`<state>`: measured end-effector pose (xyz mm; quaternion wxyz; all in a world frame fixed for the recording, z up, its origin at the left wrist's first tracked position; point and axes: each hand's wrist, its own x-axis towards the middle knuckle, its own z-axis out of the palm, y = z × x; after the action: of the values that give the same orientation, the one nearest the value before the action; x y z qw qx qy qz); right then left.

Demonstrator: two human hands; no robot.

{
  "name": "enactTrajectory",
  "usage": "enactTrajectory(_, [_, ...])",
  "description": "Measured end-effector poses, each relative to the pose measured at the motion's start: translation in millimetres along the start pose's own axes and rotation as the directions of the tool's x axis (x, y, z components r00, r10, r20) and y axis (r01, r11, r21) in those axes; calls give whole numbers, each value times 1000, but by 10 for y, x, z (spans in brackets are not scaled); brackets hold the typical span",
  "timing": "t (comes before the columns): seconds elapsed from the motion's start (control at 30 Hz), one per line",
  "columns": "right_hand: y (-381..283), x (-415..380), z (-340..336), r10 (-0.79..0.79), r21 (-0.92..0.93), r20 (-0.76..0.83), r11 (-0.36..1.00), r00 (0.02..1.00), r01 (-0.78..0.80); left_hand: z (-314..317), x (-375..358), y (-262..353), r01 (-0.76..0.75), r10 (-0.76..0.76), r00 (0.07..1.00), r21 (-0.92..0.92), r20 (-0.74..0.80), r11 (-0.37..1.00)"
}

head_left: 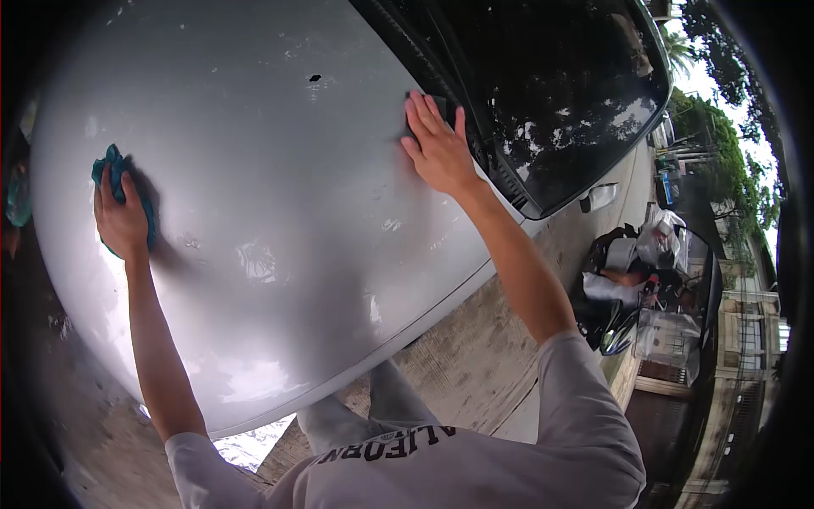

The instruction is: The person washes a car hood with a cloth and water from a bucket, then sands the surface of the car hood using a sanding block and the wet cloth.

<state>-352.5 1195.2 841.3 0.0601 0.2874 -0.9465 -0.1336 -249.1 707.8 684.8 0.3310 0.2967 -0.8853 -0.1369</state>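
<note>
My left hand presses a crumpled teal cloth onto the silver car hood, near its front edge at the left. The cloth bunches around the fingers and shows on both sides of the hand. Across the hood, my right hand lies close to the base of the windshield. Its fingers are stretched over a small dark pad, mostly hidden beneath them. A small dark hole or chip marks the paint between the hands, toward the far side.
The wiper area borders the hood on the right, with a side mirror beyond. A motorcycle loaded with plastic bags stands on the concrete ground to the right. Trees and a building rise behind it.
</note>
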Motion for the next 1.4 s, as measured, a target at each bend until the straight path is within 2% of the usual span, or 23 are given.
enactTrajectory(0.07, [30, 555, 96, -56, -16, -35, 998, 998, 55, -44, -24, 49, 32, -31, 999, -31, 40, 999])
enactTrajectory(0.1, [52, 373, 93, -59, -11, -31, 998, 998, 59, -73, -9, 50, 67, -64, 996, -53, 60, 996])
enactTrajectory(0.17, [119, -451, 1, -28, 75, 38, 997, 999, 25, -77, 14, 27, 62, -60, 996, -20, 66, 998])
enactTrajectory(0.23, [282, -1601, 27, 82, 151, 172, 983, 982, -108, -84, -3, -87, 106, -104, 991, -24, 80, 994])
enactTrajectory(0.27, [360, -2094, 27, 123, 98, 268, 983, 956, -154, -42, -26, -186, 108, -105, 991, -23, 80, 994])
enactTrajectory(0.3, [330, -2198, -117, 162, 39, 353, 981, 922, -188, -31, -34, -223, 52, -52, 999, 30, 5, 998])
enactTrajectory(0.37, [419, -1854, 35, 121, -16, 261, 992, 958, -122, 65, -50, -223, 4, 5, 996, 99, -88, 995])
enactTrajectory(0.4, [342, -1565, 32, 95, -76, 191, 994, 977, -82, 30, -120, 30, -25, 29, 999, 81, -46, 996])
enactTrajectory(0.47, [151, -510, 25, -20, 42, -22, 999, 1000, 21, -109, -346, 704, -106, 105, 994, 17, 14, 994])
enactTrajectory(0.53, [68, 211, 59, -68, -8, -91, 998, 994, 67, -231, -599, 1375, -205, 210, 976, -78, 60, 976])
enactTrajectory(0.63, [187, -490, 3, -36, 105, -18, 994, 999, 37, -223, -649, 1533, -245, 260, 963, -176, 65, 953])
enactTrajectory(0.7, [357, -1644, 57, 52, 128, 78, 990, 996, -62, -182, -587, 1416, -144, 161, 984, -201, 74, 969])
enactTrajectory(0.77, [484, -2423, 55, 136, 53, 261, 986, 956, -155, -178, -621, 1456, -108, 118, 991, -140, 63, 984])
enactTrajectory(0.83, [463, -1997, 26, 107, 13, 197, 994, 975, -111, -191, -623, 1566, -96, 96, 995, 2, 1, 995])
enactTrajectory(0.87, [402, -1691, 11, 96, -33, 138, 995, 986, -92, -181, -614, 1582, -104, 104, 995, 6, -3, 995])
enactTrajectory(0.93, [254, -687, 54, 8, 119, -72, 993, 997, 1, -153, -638, 1566, -81, 81, 997, 14, 2, 997])
enactTrajectory(1.0, [177, -58, 130, -39, 117, -180, 991, 983, 61, -143, -627, 1477, -104, 104, 995, 0, 0, 995])
enactTrajectory(1.03, [217, -166, 111, -50, 118, -179, 990, 983, 71, -141, -622, 1437, -123, 123, 992, -18, -8, 992])
enactTrajectory(1.1, [284, -764, -9, -11, 101, -54, 995, 998, 16, -136, -645, 1394, -111, 112, 994, -37, 22, 993])
enactTrajectory(1.17, [420, -1842, 87, 86, 79, 73, 993, 994, -92, -100, -596, 1457, -88, 91, 995, -71, 39, 994])
enactTrajectory(1.23, [407, -2422, -47, 200, -18, 279, 979, 939, -203, -115, -632, 1479, -84, 85, 996, -29, 31, 996])
enactTrajectory(1.27, [444, -2307, 19, 192, -14, 270, 981, 944, -196, -126, -613, 1480, -81, 81, 996, -24, 21, 996])
enactTrajectory(1.4, [153, -891, 63, 108, 105, -102, 990, 989, -97, -124, -609, 1477, -78, 78, 997, -4, 24, 997])
